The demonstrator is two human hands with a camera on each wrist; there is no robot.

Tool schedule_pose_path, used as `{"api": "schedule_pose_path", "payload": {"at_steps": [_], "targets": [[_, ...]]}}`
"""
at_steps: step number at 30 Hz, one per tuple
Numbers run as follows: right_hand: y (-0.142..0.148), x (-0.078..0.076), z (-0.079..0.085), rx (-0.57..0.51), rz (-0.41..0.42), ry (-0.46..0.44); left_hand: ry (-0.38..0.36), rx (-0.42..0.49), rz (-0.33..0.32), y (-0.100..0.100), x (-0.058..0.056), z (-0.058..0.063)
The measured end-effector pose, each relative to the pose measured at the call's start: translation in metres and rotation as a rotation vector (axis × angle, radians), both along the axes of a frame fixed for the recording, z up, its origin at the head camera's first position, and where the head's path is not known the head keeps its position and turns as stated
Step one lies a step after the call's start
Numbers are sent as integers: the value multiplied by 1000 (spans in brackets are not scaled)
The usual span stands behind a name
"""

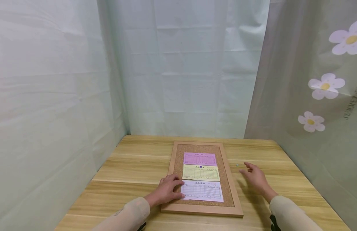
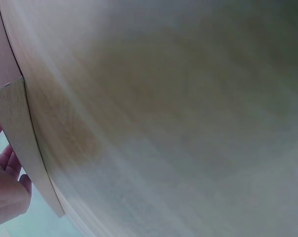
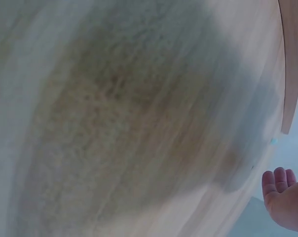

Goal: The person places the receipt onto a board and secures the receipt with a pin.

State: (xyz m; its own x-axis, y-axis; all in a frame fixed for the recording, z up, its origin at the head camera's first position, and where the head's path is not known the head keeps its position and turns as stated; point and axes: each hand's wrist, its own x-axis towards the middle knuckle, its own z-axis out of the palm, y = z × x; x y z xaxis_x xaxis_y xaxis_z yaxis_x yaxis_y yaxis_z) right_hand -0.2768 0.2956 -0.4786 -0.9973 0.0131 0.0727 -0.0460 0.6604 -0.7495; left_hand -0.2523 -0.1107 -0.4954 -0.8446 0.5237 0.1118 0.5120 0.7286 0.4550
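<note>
A cork board (image 1: pixel 228 179) in a wooden frame lies on the table, with a pink form slip (image 1: pixel 199 158), a yellow one (image 1: pixel 200 173) and a white one (image 1: pixel 202 191) in a column. A small blue-purple dot like a pushpin head (image 1: pixel 200 166) sits at the yellow slip's top edge. My left hand (image 1: pixel 167 189) rests over the frame's left side, fingertips touching the white slip's left edge. Right of the board, my right hand (image 1: pixel 255 176) is apart from it, fingers loosely bent and holding nothing. Just past those fingertips lies a tiny teal object (image 1: pixel 237 165), too small to identify.
The wood-grain table (image 1: pixel 132 166) extends on both sides of the board. Pale curtains (image 1: pixel 190 70) hang along the left and back, and a curtain with printed flowers (image 1: pixel 325 86) hangs at the right. Both wrist views show mostly blurred tabletop.
</note>
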Motion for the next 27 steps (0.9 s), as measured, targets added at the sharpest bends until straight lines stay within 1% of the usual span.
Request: {"api": "schedule_pose_path", "payload": {"at_steps": [3, 10, 17, 21, 27], "targets": [[3, -1, 1, 1, -22, -6, 0, 6, -2, 0, 0, 1], [8, -5, -3, -25, -51, -69, 8, 6, -4, 0, -1, 1], [8, -9, -9, -111, -55, -139, 1, 7, -10, 1, 0, 0], [8, -12, -10, -102, -49, -152, 2, 8, -9, 1, 0, 0], [9, -18, -11, -62, -27, -144, 13, 6, -4, 1, 0, 0]]}}
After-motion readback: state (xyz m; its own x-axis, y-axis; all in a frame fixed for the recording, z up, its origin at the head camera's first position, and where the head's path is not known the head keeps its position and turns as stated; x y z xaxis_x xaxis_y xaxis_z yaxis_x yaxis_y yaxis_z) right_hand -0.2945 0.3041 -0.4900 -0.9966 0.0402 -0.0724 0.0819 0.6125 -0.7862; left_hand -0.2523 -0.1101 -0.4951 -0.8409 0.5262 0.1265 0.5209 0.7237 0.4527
